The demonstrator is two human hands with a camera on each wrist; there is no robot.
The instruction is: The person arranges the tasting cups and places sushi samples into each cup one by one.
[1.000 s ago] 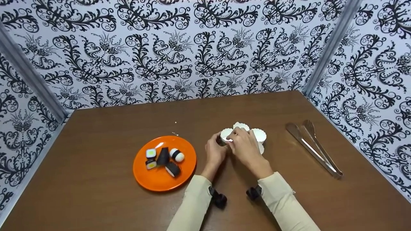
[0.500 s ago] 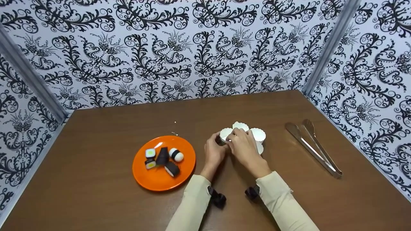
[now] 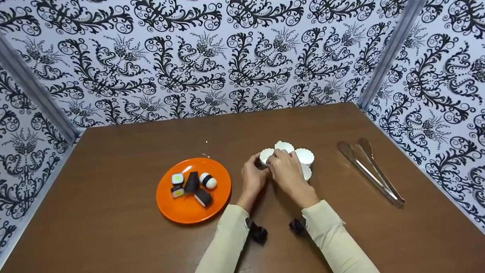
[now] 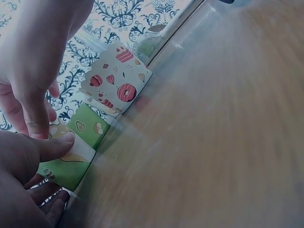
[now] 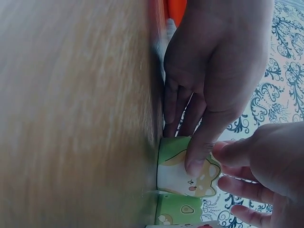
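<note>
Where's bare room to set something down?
Left of the orange plate, out to the left wall; behind the paper cups, up to the back wall; a narrower gap between cups and tongs. Crowded: the cups, with left hand and right hand at them, and the plate's middle, under sushi pieces.

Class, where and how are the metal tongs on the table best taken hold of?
Probably around both bars midway along the tongs, with the right hand coming from above and the near side: they lie with bars spread, joined end nearest the person, broad tips pointing away.
</note>
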